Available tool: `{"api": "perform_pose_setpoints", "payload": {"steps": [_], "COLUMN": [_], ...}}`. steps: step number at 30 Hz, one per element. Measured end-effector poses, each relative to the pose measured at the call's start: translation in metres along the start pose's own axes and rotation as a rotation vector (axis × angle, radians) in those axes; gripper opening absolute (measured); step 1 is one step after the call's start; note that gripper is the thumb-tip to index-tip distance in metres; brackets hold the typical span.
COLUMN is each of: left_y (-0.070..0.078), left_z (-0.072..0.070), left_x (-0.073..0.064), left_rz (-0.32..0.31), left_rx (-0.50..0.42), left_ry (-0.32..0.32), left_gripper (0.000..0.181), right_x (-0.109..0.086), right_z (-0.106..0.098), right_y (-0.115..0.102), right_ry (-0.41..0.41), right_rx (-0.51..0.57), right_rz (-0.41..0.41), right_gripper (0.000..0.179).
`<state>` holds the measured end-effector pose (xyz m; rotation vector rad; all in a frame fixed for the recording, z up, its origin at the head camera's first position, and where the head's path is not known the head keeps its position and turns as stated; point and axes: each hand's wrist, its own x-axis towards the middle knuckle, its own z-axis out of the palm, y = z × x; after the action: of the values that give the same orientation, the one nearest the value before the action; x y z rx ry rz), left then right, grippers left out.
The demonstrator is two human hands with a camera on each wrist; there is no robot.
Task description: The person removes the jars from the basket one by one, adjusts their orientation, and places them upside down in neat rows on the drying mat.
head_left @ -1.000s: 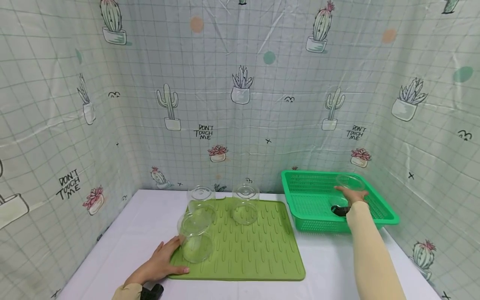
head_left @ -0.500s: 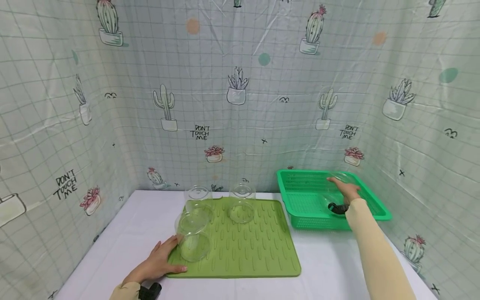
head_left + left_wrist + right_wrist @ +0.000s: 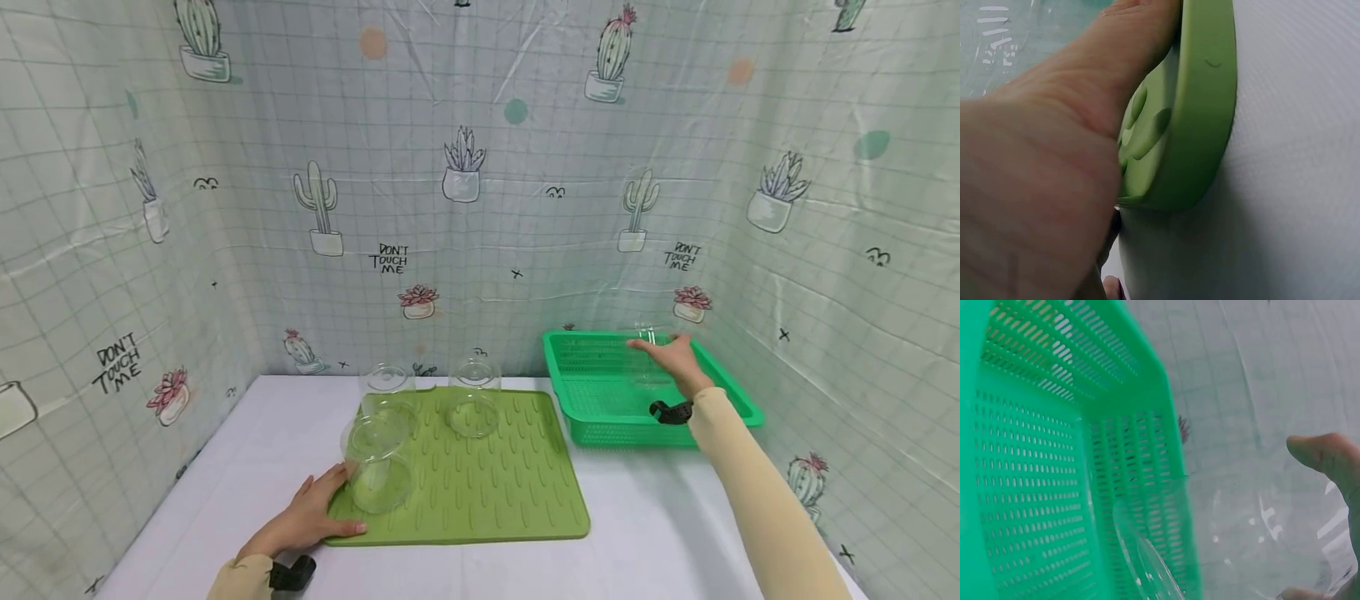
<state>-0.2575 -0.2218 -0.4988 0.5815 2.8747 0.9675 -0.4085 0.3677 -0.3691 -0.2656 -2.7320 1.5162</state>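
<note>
A clear plastic cup (image 3: 645, 362) is in my right hand (image 3: 678, 365), tilted above the green basket (image 3: 637, 434). Thumb and fingers grip its sides; in the right wrist view the cup (image 3: 1254, 544) has its open rim toward the basket. My left hand (image 3: 307, 512) rests at the front left corner of the green ridged mat (image 3: 510, 492). Its thumb lies on the mat's edge, and its fingers stretch beside the nearest clear cup (image 3: 381, 475). Whether those fingertips touch that cup, I cannot tell.
Two more clear cups stand at the back of the mat, a left cup (image 3: 387, 404) and a right cup (image 3: 474, 404). A white cloth (image 3: 630, 517) covers the table. Cactus-print curtains (image 3: 525, 225) close off the back and sides.
My right hand has lifted the cup up from the basket and tilted it more. The left hand stays on the mat's corner. The head view has shifted slightly right.
</note>
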Motion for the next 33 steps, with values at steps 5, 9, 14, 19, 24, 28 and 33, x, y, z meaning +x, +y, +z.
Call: {"api": "perform_pose_setpoints", "payload": {"steps": [5,9,14,19,24,28,33], "left_y": [0.000,-0.002,0.001,0.011,0.036,0.073,0.132], "left_z": [-0.001,-0.007,-0.021,-0.045,-0.068,-0.080,-0.077], "left_x": [0.000,0.001,0.005,0.004,0.011,0.027,0.048], "left_rz": [-0.006,-0.005,-0.063,-0.081,-0.042,-0.005,0.064], "left_rx": [-0.012,-0.065,-0.145,-0.133,-0.114,-0.213,-0.366], "left_ry": [-0.023,-0.067,-0.084,0.057,0.273,0.389,0.323], "left_gripper": [0.101,0.099,0.091,0.069,0.055,0.060,0.072], "right_x": [-0.014,-0.033,-0.065,-0.093,-0.118,-0.134,-0.149], "right_z": [0.008,0.022,0.044,0.070,0.094,0.108,0.119], "right_y": [-0.022,-0.043,-0.066,-0.080,-0.086,-0.088,-0.090], "right_ry": [0.011,0.000,-0.013,-0.006,0.018,0.012,-0.017], "right_rx": [-0.156,-0.251,-0.385,-0.521,-0.639,-0.691,-0.727], "right_rz": [-0.115,-0.251,-0.421,-0.574,-0.706,-0.780,-0.849], "right_gripper": [0.120,0.115,0.106,0.103,0.102,0.102,0.102]}}
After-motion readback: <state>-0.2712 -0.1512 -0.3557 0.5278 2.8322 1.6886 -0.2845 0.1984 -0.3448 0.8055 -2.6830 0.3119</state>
